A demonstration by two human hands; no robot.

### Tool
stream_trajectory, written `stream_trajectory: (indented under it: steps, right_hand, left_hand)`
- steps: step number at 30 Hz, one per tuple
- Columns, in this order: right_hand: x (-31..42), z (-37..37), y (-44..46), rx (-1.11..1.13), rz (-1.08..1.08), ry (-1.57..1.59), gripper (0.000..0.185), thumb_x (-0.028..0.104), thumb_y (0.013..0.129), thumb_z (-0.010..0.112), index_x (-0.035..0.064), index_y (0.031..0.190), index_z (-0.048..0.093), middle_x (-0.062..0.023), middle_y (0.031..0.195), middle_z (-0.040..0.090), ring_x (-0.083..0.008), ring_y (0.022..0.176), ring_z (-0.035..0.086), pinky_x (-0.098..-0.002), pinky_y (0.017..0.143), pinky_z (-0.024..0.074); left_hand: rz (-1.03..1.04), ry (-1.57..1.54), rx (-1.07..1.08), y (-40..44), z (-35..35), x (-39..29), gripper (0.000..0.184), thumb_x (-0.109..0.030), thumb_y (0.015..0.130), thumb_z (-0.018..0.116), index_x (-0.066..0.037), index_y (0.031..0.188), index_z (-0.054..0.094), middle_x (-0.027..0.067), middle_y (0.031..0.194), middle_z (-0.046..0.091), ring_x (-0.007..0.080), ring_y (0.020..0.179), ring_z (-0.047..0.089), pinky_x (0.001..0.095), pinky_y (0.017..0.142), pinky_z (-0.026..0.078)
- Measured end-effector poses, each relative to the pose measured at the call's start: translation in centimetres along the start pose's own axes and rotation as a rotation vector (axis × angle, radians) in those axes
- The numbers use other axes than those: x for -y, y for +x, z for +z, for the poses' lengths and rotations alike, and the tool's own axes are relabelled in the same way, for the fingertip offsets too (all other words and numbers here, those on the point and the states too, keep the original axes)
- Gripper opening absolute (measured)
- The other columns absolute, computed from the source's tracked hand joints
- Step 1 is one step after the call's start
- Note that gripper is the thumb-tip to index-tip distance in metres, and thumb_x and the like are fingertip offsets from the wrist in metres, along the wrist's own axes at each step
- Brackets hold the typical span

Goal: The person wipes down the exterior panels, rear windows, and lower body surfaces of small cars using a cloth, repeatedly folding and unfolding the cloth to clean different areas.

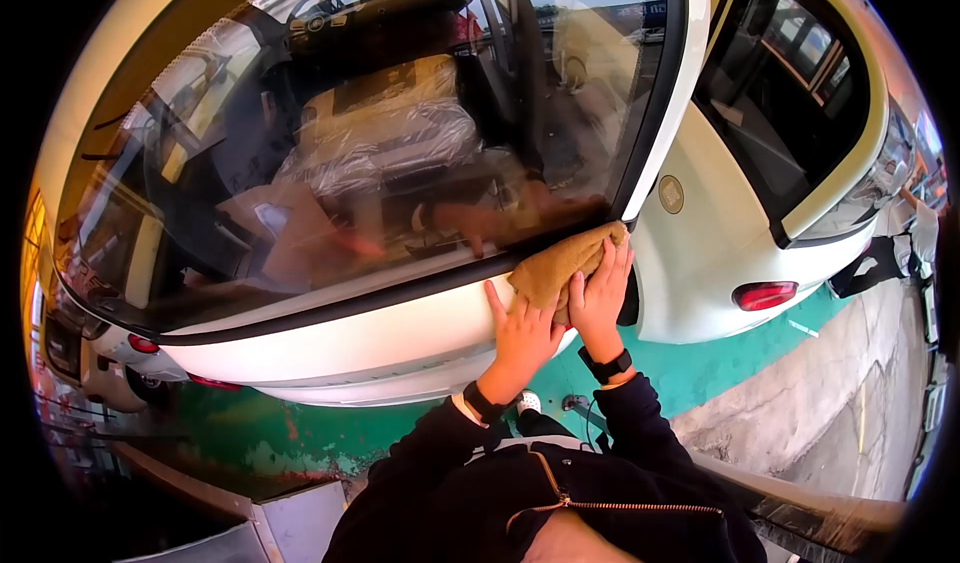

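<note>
A tan cloth (556, 268) lies against the white car body (400, 331) at the corner below the large window (390, 193). My left hand (524, 338) rests on the white panel at the cloth's lower left edge, its fingers spread and the thumb apart. To its right, my right hand (601, 298) presses on the cloth with its fingers stretched out. The cloth partly covers the dark trim at the window's corner. Dark bands circle both wrists.
A second white vehicle (700, 233) with a red tail light (765, 295) stands close on the right. Green floor (700, 368) lies below, with grey concrete (790, 403) beyond. Another person (885, 261) is at the far right.
</note>
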State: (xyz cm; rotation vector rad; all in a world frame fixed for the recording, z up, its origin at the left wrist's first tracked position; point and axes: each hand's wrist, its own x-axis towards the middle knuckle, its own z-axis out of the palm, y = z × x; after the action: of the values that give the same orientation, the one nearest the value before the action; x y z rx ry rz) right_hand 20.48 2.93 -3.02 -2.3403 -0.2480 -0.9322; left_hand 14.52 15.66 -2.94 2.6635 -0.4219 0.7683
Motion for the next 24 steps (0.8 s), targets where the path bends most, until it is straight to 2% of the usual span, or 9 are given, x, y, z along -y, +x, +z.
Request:
stream_trajectory:
  steps: [2,6,11,16,19,21,22,24]
  right_hand:
    - [-0.4,0.4,-0.8,0.002,-0.013,0.048,0.063,0.027,0.08,0.051,-0.0026,0.133,0.033,-0.0288,0.142,0.028,-0.0431,0.135,0.023,-0.0556,0.111,0.014]
    - [-0.4,0.5,-1.7,0.016,-0.068,0.102,0.06,0.025,0.08,0.049,-0.0006,0.132,0.032,-0.0292,0.142,0.027,-0.0441,0.134,0.024,-0.0583,0.11,0.013]
    - [-1.2,1.7,-5.0,0.018,0.023,0.128,0.061,0.025,0.082,0.048,-0.0004,0.133,0.027,-0.0289,0.142,0.025,-0.0469,0.133,0.021,-0.0595,0.109,0.0124]
    - [-1.9,2.3,-5.9,0.021,0.042,0.152,0.064,0.038,0.089,0.043,-0.0005,0.137,0.025,-0.0287,0.145,0.022,-0.052,0.134,0.015,-0.0596,0.108,0.0128]
    - [-1.7,2.3,-6.0,0.026,0.072,0.159,0.065,0.038,0.088,0.043,-0.0004,0.138,0.025,-0.0283,0.144,0.023,-0.0523,0.134,0.014,-0.0592,0.108,0.0131]
    - [-1.7,3.2,-6.4,-0.021,0.106,0.15,0.065,0.037,0.088,0.044,-0.0014,0.137,0.026,-0.0302,0.143,0.022,-0.0516,0.134,0.014,-0.0579,0.109,0.0111]
    - [-0.6,3.1,-6.0,-0.027,0.148,0.176,0.064,0.034,0.088,0.044,-0.0021,0.137,0.026,-0.0303,0.144,0.021,-0.0508,0.134,0.014,-0.0572,0.109,0.0095]
    - [2.2,2.7,-5.5,-0.031,0.185,0.195,0.062,0.031,0.088,0.044,-0.0028,0.137,0.026,-0.0304,0.144,0.021,-0.05,0.135,0.014,-0.0564,0.11,0.0079]
  left_hand:
    - [0.036,0.07,0.033,-1.5,0.2,0.3,0.058,-0.026,0.075,0.063,-0.004,0.127,0.05,0.0145,0.124,0.05,0.0326,0.113,0.049,0.0678,0.107,0.01]
    - [-0.109,0.028,0.053,-3.0,0.5,-1.8,0.055,-0.026,0.077,0.064,-0.003,0.125,0.051,0.016,0.123,0.05,0.0324,0.113,0.048,0.0681,0.106,0.012]
    - [-0.076,0.114,0.019,-5.4,3.4,-0.7,0.056,-0.024,0.077,0.065,-0.006,0.127,0.05,0.0144,0.124,0.05,0.03,0.114,0.048,0.0672,0.106,0.014]
    - [-0.075,0.127,0.013,-6.0,3.4,-0.7,0.056,-0.023,0.076,0.065,-0.008,0.128,0.049,0.0115,0.125,0.051,0.027,0.117,0.048,0.0636,0.108,0.015]
    - [-0.077,0.114,0.009,-6.3,2.7,-0.7,0.055,-0.021,0.076,0.064,-0.007,0.127,0.05,0.0109,0.123,0.052,0.0267,0.118,0.048,0.061,0.109,0.016]
    - [-0.059,-0.011,0.087,-6.1,2.0,-0.4,0.054,-0.019,0.076,0.064,-0.007,0.127,0.05,0.0114,0.123,0.053,0.027,0.119,0.047,0.0596,0.11,0.016]
    - [-0.055,-0.054,0.064,-5.7,0.5,-0.3,0.048,-0.014,0.076,0.062,-0.007,0.123,0.054,0.0099,0.121,0.054,0.0238,0.117,0.049,0.0541,0.112,0.017]
    - [-0.063,-0.129,0.057,-5.3,-1.5,0.4,0.048,-0.014,0.076,0.062,-0.007,0.123,0.054,0.0095,0.121,0.055,0.0238,0.118,0.048,0.0529,0.111,0.019]
